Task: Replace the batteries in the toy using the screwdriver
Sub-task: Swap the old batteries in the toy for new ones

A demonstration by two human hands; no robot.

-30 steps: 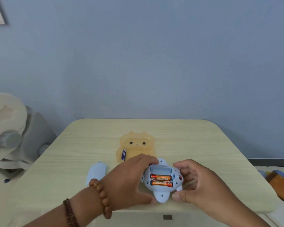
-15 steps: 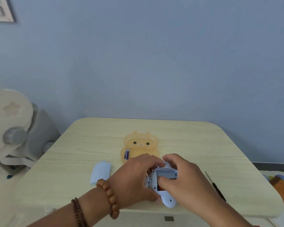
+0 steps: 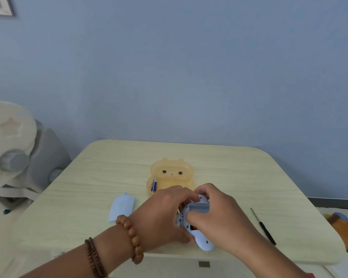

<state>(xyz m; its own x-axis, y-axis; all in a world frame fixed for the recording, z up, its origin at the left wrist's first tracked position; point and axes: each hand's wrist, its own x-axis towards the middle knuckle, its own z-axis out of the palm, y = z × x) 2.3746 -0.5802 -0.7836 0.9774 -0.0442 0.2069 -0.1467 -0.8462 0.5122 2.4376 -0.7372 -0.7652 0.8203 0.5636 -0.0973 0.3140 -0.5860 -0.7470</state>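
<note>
A pale blue toy [image 3: 203, 240] lies upside down near the table's front edge, its battery compartment open. My left hand [image 3: 165, 215] grips the toy's left side. My right hand [image 3: 215, 215] covers the compartment, fingers pressing into it; a sliver of an orange battery [image 3: 193, 228] shows beneath them. The loose blue battery cover [image 3: 121, 207] lies flat to the left. A thin black-handled screwdriver [image 3: 263, 226] rests on the table to the right, apart from both hands. A purple battery [image 3: 154, 185] sits in an orange bear-shaped tray [image 3: 172, 175] behind the hands.
The light wooden table [image 3: 229, 173] has rounded corners and stands against a blue wall. A beige and grey chair [image 3: 18, 157] is at the left. Orange and blue objects [image 3: 344, 227] lie on the floor at the right.
My right hand has moved from the toy's right side onto the battery compartment, hiding the two orange batteries. The screwdriver has come into view. My left hand kept its grip.
</note>
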